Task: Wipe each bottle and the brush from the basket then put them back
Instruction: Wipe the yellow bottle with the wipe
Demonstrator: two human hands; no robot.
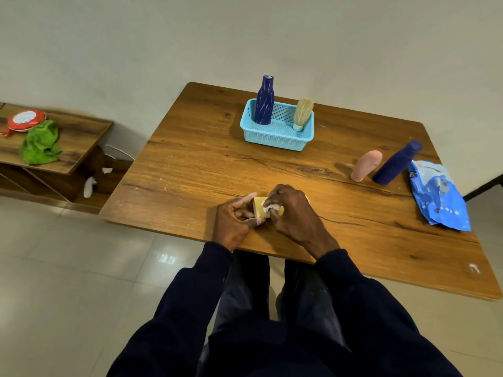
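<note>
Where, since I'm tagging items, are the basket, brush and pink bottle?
basket (275, 140): head view, front wall.
brush (303, 110): head view, bristle head.
pink bottle (366, 166): head view, mid body.

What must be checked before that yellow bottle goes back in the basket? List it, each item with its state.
1. Left hand grips the yellow bottle: ok.
2. Right hand pinches the white wipe against the bottle: ok.
3. Yellow bottle wiped all round: cannot tell, the hands hide most of it.
4. Free space in the basket between the patterned blue bottle and the brush: ok.
5. Pink bottle and dark blue bottle back in the basket: not ok, both are out on the table.
</note>
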